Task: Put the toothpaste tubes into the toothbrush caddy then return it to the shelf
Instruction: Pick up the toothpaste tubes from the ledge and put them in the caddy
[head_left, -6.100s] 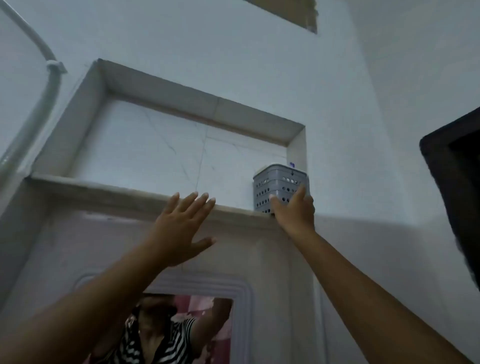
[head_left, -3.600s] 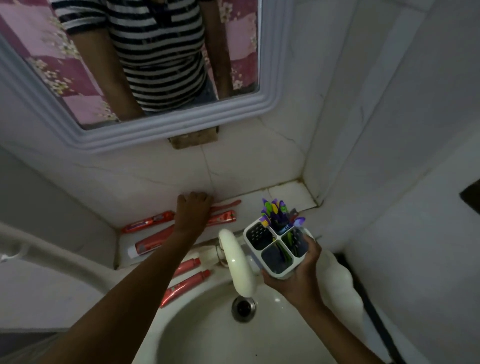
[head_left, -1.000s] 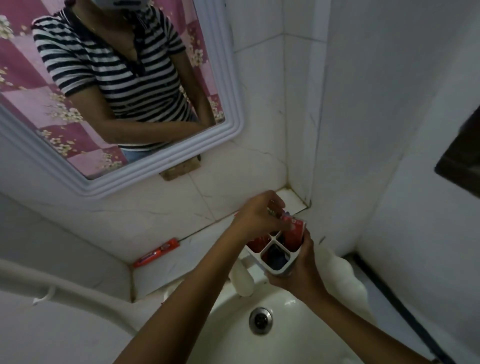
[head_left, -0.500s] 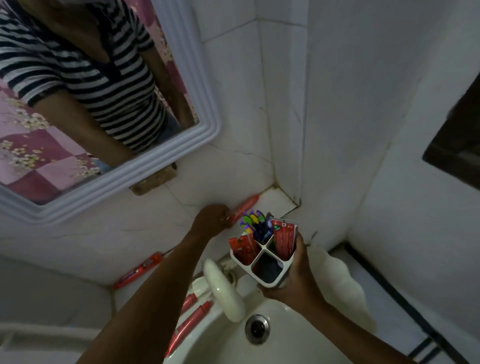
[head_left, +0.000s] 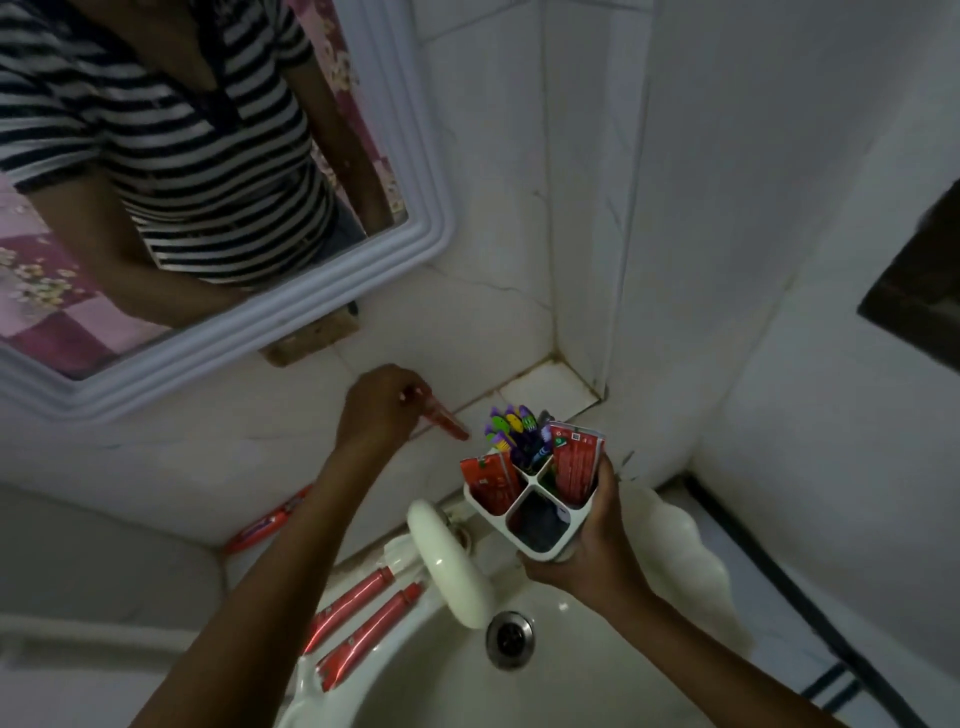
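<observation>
My right hand (head_left: 587, 558) grips the white four-part toothbrush caddy (head_left: 530, 525) from below, over the sink. Several toothbrushes (head_left: 514, 431) stand in its far compartment. One red toothpaste tube (head_left: 491, 475) stands in the left compartment, another red tube (head_left: 574, 465) in the right; the near compartment looks dark. My left hand (head_left: 379, 410) is closed on a red toothpaste tube (head_left: 449, 423), lifted just off the tiled ledge to the caddy's left. Another red tube (head_left: 270, 522) lies on the ledge farther left. Two red tubes (head_left: 358, 623) lie on the sink rim.
A white faucet (head_left: 449, 564) juts over the sink basin (head_left: 571, 675), its drain (head_left: 510, 639) below the caddy. A framed mirror (head_left: 426, 171) hangs above the ledge and shows a person in a striped shirt. Tiled walls meet in a corner (head_left: 576, 379) behind the caddy.
My left hand has picked a red tube up from the ledge and drawn it slightly left. The caddy stays in my right hand, a little lower and farther right in view.
</observation>
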